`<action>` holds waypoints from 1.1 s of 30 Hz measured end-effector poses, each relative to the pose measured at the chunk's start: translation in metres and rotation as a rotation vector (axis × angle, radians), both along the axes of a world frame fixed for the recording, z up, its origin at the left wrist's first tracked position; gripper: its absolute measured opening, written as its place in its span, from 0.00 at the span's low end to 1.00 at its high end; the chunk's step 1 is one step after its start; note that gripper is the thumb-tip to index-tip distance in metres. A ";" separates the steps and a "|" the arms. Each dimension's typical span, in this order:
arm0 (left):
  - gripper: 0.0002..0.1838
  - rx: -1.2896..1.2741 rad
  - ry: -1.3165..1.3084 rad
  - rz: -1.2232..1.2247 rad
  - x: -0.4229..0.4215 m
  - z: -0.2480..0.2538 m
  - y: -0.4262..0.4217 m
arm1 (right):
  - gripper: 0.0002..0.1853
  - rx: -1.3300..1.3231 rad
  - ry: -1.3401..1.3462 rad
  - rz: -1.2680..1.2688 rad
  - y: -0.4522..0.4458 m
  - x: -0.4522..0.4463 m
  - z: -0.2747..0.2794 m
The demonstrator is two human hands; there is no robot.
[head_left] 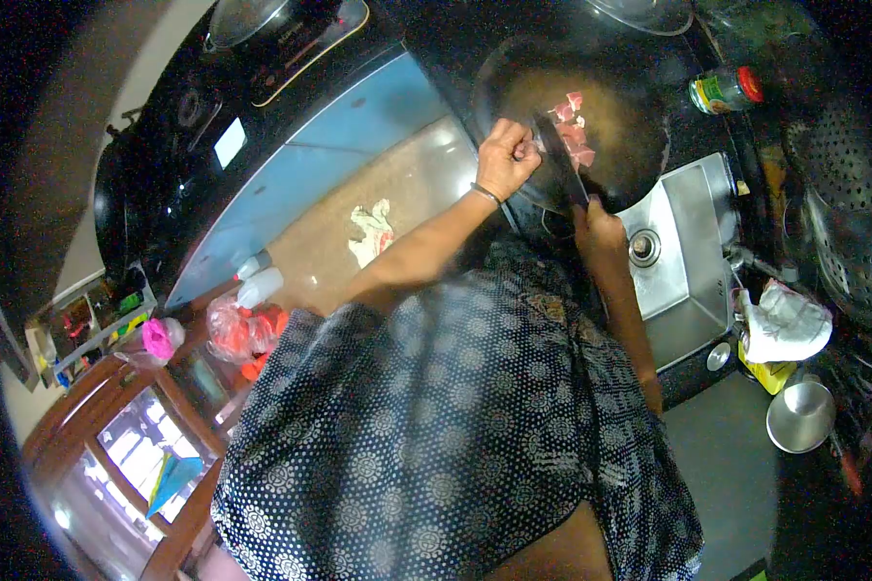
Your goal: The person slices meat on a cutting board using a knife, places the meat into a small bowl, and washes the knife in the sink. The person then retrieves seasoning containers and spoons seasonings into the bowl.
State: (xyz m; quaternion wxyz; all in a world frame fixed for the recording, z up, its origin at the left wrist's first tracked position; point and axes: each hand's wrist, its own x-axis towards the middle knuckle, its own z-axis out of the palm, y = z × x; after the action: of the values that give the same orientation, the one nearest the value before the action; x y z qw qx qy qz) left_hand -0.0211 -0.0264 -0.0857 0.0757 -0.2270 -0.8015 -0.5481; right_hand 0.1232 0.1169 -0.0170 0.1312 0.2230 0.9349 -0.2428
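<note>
Cutting posture at a round board, seen from the head. The right hand (599,228) is closed around the handle of a long, dark, narrow-bladed knife (563,160). The left hand (510,158), with 1 bangle at the wrist, has its fingers curled in near the far end of the blade; whether they grip meat, touch the blade or hold nothing cannot be told. Small pink-red meat pieces (576,136) lie on the broad, round, brown-centred, dark-edged board (635,111), just beside the blade, on the side away from the left hand.

Hazards, as judged: the curled fingers are so near the blade that a slip, caused perhaps by wet meat or a loose grip, could cut them. A sweeping stroke could scatter pieces toward the rectangular stainless-steel sink (709,242) beside the board. A wide swing could knock the red-lidded glass jar (725,90) nearby.
</note>
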 end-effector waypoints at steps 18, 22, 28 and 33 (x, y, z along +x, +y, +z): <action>0.08 0.013 0.009 0.016 0.000 -0.002 0.002 | 0.17 0.007 0.037 0.205 0.002 -0.014 0.015; 0.08 -0.007 0.008 0.015 0.000 -0.003 0.002 | 0.17 -0.009 0.026 0.189 0.004 -0.020 0.011; 0.07 0.012 -0.024 0.009 0.000 -0.002 0.002 | 0.19 -0.048 -0.068 0.188 -0.001 -0.033 0.002; 0.07 -0.019 -0.018 0.002 0.000 -0.002 0.000 | 0.23 -0.068 0.021 0.196 -0.005 -0.041 -0.006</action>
State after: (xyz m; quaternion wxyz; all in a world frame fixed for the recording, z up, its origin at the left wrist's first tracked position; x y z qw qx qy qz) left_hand -0.0215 -0.0264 -0.0875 0.0668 -0.2219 -0.8076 -0.5423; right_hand 0.0817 0.1116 -0.0233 0.1521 0.1232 0.9448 -0.2626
